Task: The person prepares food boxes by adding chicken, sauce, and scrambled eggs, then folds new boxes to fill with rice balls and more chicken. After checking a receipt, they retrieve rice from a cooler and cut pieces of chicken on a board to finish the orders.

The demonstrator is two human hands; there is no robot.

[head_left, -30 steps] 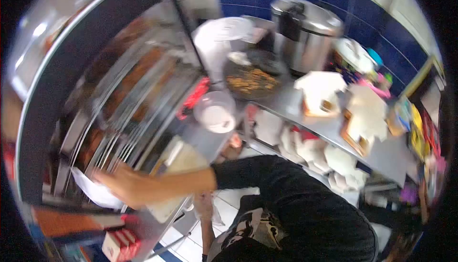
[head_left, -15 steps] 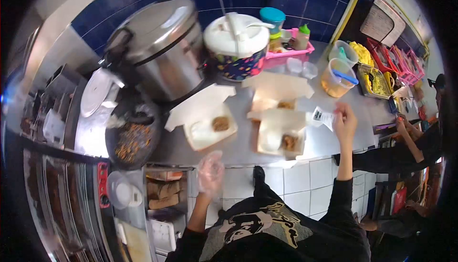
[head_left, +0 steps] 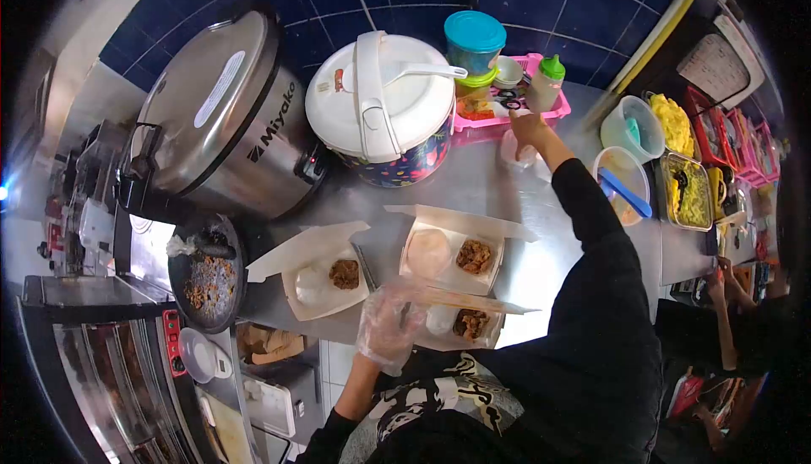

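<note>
My left hand [head_left: 390, 326], in a clear plastic glove, is at the left edge of the nearest takeaway box [head_left: 439, 344], fingers loosely bent and holding nothing I can see. Brown chopped meat [head_left: 471, 323] and a white mound lie in that box, its lid raised. Behind it stands another open box [head_left: 411, 282] with rice [head_left: 429, 253] and meat [head_left: 476, 256]. A third open box [head_left: 297, 305] is to the left. My right hand [head_left: 530, 133] reaches far across the counter, its fingers closed on a small clear plastic cup [head_left: 514, 153] in front of the pink tray [head_left: 557, 108].
A large steel rice cooker [head_left: 245, 126] and a white-lidded patterned container [head_left: 380, 113] stand along the tiled wall. On the left sits a dark stone bowl [head_left: 207, 291] with food scraps. Clear tubs [head_left: 621, 177] and a tray of yellow shreds [head_left: 693, 194] are right; beyond them is another person's arm [head_left: 722, 320].
My right hand has moved from beside the printed white slip to the small clear cups. The slip no longer shows. My left hand has moved right, to the nearest box. The view has shifted.
</note>
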